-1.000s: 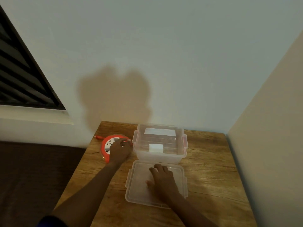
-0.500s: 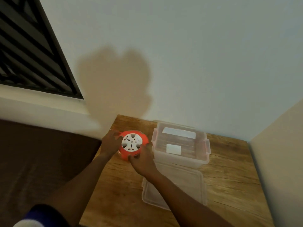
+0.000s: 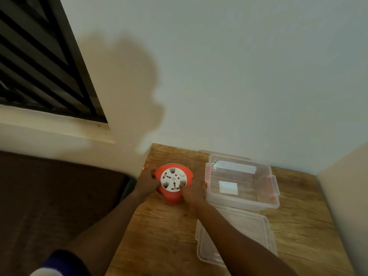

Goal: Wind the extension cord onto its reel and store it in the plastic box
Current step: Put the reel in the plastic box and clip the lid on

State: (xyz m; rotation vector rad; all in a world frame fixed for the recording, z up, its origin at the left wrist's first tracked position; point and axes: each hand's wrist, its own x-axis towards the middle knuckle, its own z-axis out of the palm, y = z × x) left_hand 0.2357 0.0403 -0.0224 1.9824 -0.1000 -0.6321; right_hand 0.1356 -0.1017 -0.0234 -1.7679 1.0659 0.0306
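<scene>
An orange cord reel (image 3: 172, 197) with a white socket face lies on the wooden table (image 3: 159, 226) near its left edge. My left hand (image 3: 146, 182) grips the reel's left side. My right hand (image 3: 192, 193) holds its lower right side, with a finger on the white face. A short orange end of cord (image 3: 143, 167) sticks out past my left hand. The clear plastic box (image 3: 242, 203) stands open just to the right of the reel, with white labels inside. Its clear lid (image 3: 249, 232) lies flat in front of the box, partly under my right forearm.
The table sits in a corner, with a wall behind and a beige wall (image 3: 346, 196) on the right. A dark brown surface (image 3: 49, 196) lies left of the table, below a window with dark slats (image 3: 39, 56).
My right hand left the lid and came over to the reel. Both hands now hold the reel, with its white face uncovered. The view has shifted left.
</scene>
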